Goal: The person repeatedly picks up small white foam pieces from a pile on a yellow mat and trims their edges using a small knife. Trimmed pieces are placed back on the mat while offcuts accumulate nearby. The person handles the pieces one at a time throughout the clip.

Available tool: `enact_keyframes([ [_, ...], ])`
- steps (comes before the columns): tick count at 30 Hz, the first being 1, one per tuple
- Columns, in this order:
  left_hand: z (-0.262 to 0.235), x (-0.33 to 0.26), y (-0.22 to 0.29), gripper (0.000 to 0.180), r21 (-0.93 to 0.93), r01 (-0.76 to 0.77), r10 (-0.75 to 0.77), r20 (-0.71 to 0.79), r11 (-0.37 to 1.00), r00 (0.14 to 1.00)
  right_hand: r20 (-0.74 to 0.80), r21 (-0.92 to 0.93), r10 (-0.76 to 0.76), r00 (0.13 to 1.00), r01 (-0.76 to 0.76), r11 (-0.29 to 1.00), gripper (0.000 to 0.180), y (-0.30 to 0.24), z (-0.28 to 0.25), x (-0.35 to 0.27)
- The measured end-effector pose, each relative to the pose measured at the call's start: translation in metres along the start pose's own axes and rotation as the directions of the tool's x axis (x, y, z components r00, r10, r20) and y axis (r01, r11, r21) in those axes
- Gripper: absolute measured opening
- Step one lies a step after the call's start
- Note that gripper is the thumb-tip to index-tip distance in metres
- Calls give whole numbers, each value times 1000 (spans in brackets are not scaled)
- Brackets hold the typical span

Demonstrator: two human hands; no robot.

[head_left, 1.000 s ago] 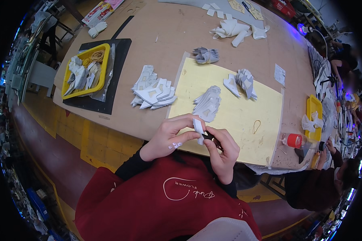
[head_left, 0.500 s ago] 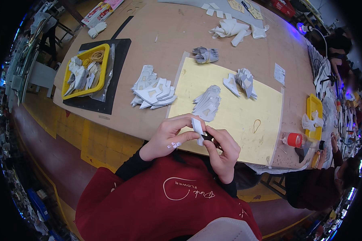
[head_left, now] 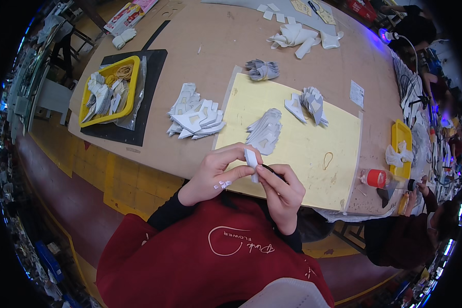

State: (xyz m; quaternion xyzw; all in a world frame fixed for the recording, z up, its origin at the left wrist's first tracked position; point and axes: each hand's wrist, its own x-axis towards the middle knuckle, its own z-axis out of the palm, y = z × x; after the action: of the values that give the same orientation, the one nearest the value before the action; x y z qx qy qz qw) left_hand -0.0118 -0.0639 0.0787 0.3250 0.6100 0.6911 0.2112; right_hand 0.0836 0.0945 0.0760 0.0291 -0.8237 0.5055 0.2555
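My left hand pinches a small white strip-like piece upright between thumb and fingers. Close against it, my right hand has its thumb and fingertips at the piece's right edge. A slim black tool shows between those fingers; most of it is hidden, so its kind is unclear. Just beyond the hands, a fanned stack of white cut pieces lies on a yellow sheet. Left of it sits a looser pile of white cut pieces.
Bundled grey-white pieces and another bundle lie farther back, with a rubber band to the right. A yellow basket stands on a black mat at left. A red-labelled bottle lies at right, near a co-worker's hand.
My right fingers have closed in on the white piece, and the black tool has turned back into the hand. At right, the co-worker's hand has moved to the bottle's cap end.
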Motion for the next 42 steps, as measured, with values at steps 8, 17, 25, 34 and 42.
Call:
enact_keyframes([
  [8,3,0,1,16,-54,101,-102,-13,993,995,58,254,201,978,-209,944,22,1,0,-4],
  [17,3,0,-5,16,-238,132,-132,16,962,991,213,588,466,859,-494,641,22,4,1,-10],
  [25,0,0,-17,13,-35,101,-104,-101,994,989,85,688,434,897,-368,625,23,7,0,-12],
  [34,6,1,-19,14,180,123,-88,-188,976,978,117,161,39,992,-58,985,31,-6,20,-5],
  [42,-6,-2,-29,17,204,132,-68,-294,970,954,391,38,105,915,-130,991,38,0,4,-1],
])
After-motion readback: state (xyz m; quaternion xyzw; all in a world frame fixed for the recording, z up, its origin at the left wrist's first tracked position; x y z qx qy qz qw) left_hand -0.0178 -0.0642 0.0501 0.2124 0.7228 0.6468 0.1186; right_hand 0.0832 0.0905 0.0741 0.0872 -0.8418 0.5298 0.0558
